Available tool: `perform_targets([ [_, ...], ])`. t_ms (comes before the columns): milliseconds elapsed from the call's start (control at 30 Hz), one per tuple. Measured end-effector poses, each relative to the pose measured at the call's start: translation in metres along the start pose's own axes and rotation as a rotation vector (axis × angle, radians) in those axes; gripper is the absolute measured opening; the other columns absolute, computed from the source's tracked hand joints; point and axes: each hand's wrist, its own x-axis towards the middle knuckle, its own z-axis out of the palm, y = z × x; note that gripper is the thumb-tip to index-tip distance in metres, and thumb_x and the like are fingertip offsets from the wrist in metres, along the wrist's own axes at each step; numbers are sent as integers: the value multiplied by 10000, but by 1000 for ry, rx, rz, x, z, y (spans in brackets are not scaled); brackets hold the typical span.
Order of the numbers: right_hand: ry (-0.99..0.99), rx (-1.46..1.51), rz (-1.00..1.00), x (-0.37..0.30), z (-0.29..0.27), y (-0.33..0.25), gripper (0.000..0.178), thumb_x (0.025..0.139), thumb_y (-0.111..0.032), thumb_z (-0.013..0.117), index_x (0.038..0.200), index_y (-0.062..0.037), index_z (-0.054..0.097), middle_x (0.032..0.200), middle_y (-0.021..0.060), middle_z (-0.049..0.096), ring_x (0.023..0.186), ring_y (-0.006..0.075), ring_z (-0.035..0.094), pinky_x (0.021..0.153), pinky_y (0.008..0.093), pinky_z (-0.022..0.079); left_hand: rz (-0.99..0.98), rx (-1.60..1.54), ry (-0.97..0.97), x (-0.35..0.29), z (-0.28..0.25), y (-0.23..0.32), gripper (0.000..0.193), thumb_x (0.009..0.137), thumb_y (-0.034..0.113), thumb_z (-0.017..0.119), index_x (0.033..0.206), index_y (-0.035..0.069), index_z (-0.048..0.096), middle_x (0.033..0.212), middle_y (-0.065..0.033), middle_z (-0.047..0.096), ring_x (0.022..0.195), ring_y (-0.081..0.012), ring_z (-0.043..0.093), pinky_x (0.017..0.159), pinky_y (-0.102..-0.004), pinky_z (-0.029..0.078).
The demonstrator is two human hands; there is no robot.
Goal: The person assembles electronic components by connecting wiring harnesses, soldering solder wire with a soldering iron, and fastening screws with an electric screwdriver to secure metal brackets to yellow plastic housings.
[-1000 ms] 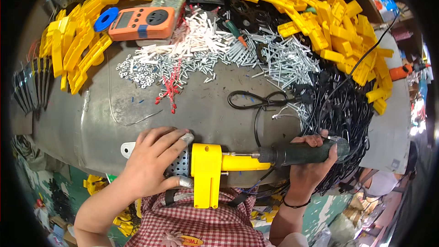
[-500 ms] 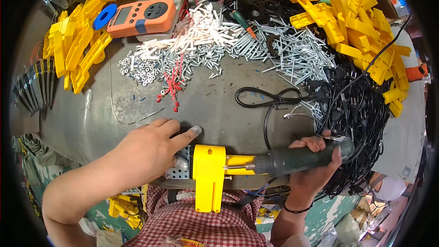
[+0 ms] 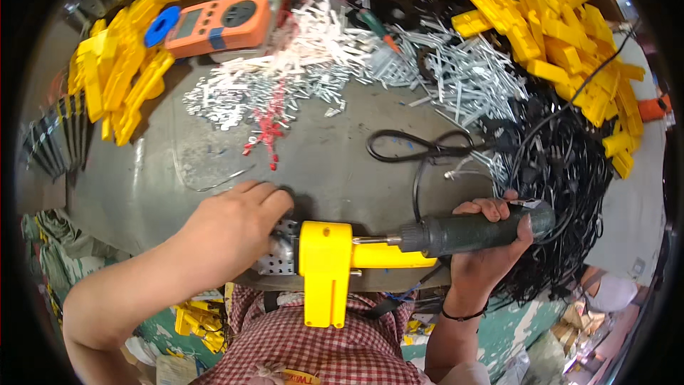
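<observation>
My right hand (image 3: 499, 232) is wrapped round a dark green electric screwdriver (image 3: 459, 234) lying nearly level, its bit pointing left. The bit's tip meets the right side of a yellow plastic housing (image 3: 326, 274) at the table's near edge. A yellow handle-like arm (image 3: 395, 256) runs right from that housing, partly under the screwdriver. Below the bit, a screw end (image 3: 356, 272) sticks out of the housing's side. My left hand (image 3: 239, 222) is closed on a perforated metal plate (image 3: 276, 262) joined to the housing's left; its fingertips are hidden behind the plate.
Beyond my hands lie heaped long screws (image 3: 470, 82), nuts (image 3: 214, 105), white strips (image 3: 324, 36) and red-tipped pieces (image 3: 272, 128). An orange multimeter (image 3: 221, 25) stands far left. Yellow plastic parts (image 3: 577, 50) pile up at both sides; black cables (image 3: 548, 171) tangle at right.
The screwdriver bit has shifted away from me, up along the housing's right side. My left index finger, stretched out before, is now curled in by the metal plate.
</observation>
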Motion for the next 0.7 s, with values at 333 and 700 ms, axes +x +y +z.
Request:
perform_targets([
  [333, 69, -90, -80, -3, 5, 3, 362, 822, -292, 565, 1109, -103, 451, 782, 0, 446, 746, 126, 465, 797, 339, 404, 35, -208, 12, -9, 15, -15, 411, 626, 66, 663, 1008, 36, 517, 971, -120, 523, 952, -317, 500, 819, -397, 424],
  [700, 178, -176, -62, 3, 15, 5, 303, 814, -290, 573, 1034, -112, 466, 769, -7, 446, 731, 123, 458, 779, 332, 405, 9, -293, 71, -5, 15, -13, 425, 598, -4, 635, 1004, 57, 527, 963, -126, 528, 966, -335, 480, 873, -404, 385],
])
